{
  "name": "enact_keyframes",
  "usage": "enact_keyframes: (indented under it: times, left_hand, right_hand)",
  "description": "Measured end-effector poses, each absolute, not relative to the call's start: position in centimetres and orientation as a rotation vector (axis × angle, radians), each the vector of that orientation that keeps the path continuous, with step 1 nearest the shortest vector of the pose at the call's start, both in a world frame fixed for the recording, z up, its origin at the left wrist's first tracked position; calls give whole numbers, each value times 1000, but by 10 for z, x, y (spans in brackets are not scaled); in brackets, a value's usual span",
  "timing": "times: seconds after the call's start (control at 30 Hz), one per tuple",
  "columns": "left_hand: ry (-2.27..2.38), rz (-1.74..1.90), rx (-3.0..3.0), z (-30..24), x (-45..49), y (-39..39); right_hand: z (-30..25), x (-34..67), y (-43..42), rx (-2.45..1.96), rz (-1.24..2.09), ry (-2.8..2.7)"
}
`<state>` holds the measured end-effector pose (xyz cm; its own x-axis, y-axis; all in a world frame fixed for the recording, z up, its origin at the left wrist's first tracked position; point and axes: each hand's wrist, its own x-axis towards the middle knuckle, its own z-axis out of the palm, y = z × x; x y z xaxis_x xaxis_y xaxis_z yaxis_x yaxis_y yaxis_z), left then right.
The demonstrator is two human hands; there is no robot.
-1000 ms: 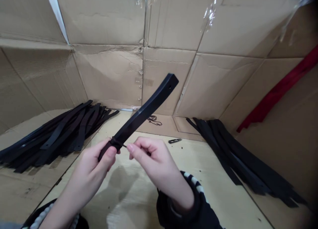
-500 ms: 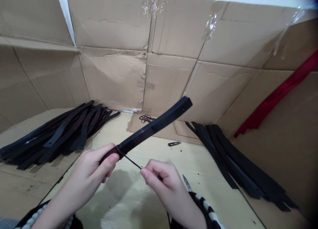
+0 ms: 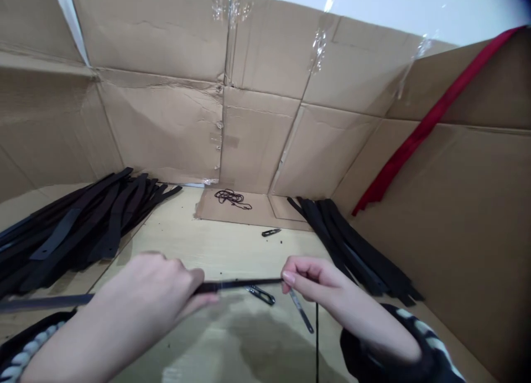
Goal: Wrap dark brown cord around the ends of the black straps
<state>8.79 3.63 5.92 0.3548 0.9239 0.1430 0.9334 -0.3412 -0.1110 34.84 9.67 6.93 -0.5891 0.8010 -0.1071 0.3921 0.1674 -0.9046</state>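
Note:
A long black strip [image 3: 47, 301] passes through my left hand [image 3: 157, 289], which is closed around it with the knuckles up. From that fist a narrow dark length [image 3: 253, 283] runs level to the pinched fingertips of my right hand [image 3: 309, 278]. Whether this is cord or the strip seen edge-on I cannot tell. Thin dark cord [image 3: 317, 338] hangs below my right hand. Black thread snips [image 3: 262, 295] lie under the stretched length. A slim blade with a dark end [image 3: 302, 312] shows just below my right fingers, its upper end hidden.
Black strips are heaped at the left [image 3: 83, 222], and a smaller bundle [image 3: 352, 244] lies at the right. A tangle of dark cord [image 3: 232, 197] rests on a cardboard piece at the back. Another pair of snips [image 3: 271, 232] lies near it. Cardboard walls [image 3: 265, 139] surround the table; a red strip [image 3: 431, 123] hangs right.
My left hand has turned over, swinging the strip from pointing up and right to lying level toward the left. My right hand has moved right, and the view has shifted.

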Motion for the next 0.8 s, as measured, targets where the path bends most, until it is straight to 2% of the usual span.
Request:
enact_keyframes:
  times: [0.07,0.13,0.27,0.37,0.47,0.57,0.7,0.8]
  left_hand:
    - [-1774,-116,-2250,62,91,46]
    - [-1843,-299,-2291,68,90,54]
    - [-1669,-755,-2973,79,82,53]
    - [-1449,-610,-3296,80,76,45]
    - [-1513,-292,-3203,74,75,39]
    - [-1670,-45,-2816,65,82,37]
    - [-1706,-19,-2474,60,90,39]
    - [-1687,22,-2554,63,88,41]
  right_hand:
    - [77,346,72,-1183,1290,-2051]
    - [74,341,52,-1166,1255,-2019]
    - [50,335,51,-1067,1473,-1897]
    - [41,337,71,-1043,1669,-1799]
    - [46,335,84,-1046,1710,-1971]
    - [53,329,85,-1194,1332,-2237]
    - [54,325,76,-1246,714,-2333]
    - [53,331,75,-1226,636,-2391]
